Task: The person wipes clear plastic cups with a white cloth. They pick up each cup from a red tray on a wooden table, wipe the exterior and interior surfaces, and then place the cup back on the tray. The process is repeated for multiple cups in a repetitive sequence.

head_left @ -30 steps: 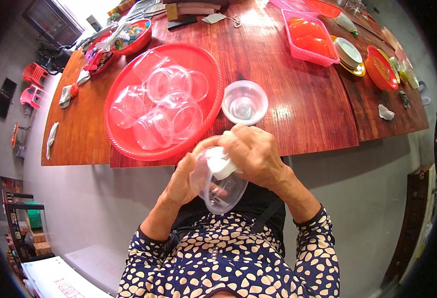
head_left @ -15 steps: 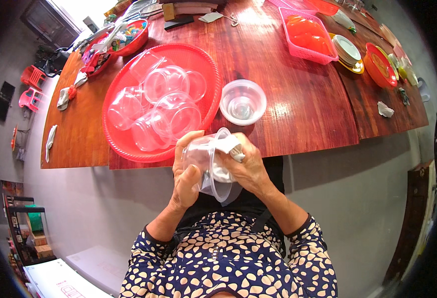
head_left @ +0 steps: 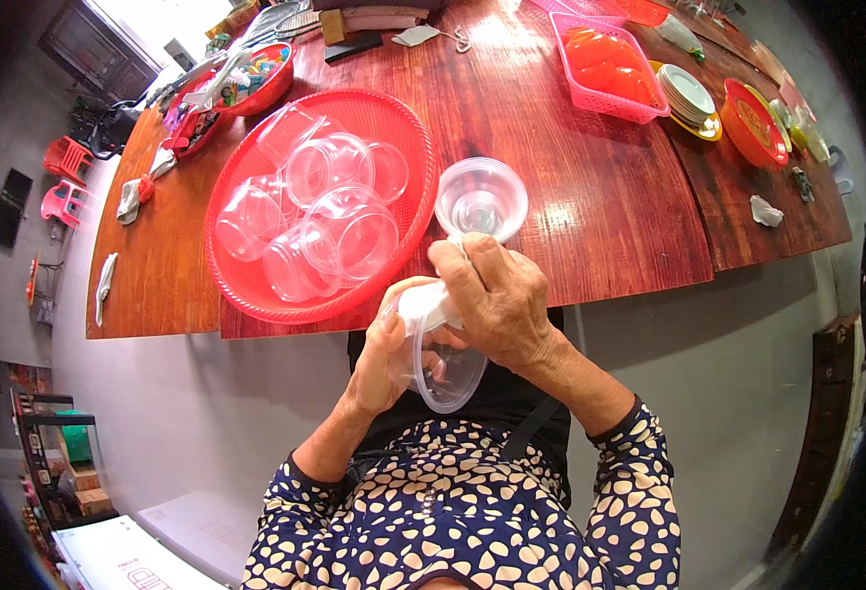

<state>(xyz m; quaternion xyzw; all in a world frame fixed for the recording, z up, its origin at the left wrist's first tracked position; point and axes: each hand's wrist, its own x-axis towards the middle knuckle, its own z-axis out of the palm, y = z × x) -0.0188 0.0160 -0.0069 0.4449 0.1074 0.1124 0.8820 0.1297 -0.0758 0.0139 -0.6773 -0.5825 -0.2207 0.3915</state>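
My left hand (head_left: 382, 356) grips a clear plastic bowl (head_left: 449, 383), tilted on its side in front of the table's near edge. A white tissue (head_left: 425, 303) is bunched in my right hand (head_left: 497, 300) and presses against the bowl's rim. Part of the bowl is hidden behind my fingers. Just beyond my hands a stack of clear plastic bowls (head_left: 482, 189) stands upright on the table. To the left, a red woven tray (head_left: 415, 128) holds several more clear bowls (head_left: 352, 231), tumbled at different angles.
The wooden table (head_left: 610, 216) spans the view ahead. On its right are a pink basket (head_left: 610, 103) with orange-red items, a stack of white plates (head_left: 686, 96) and an orange bowl (head_left: 753, 126). A red basin (head_left: 266, 90) of small things stands far left. A crumpled tissue (head_left: 764, 210) lies far right.
My right hand has moved the tissue from inside the bowl up to its rim. The bowl has turned in my left hand, its opening now facing more toward me.
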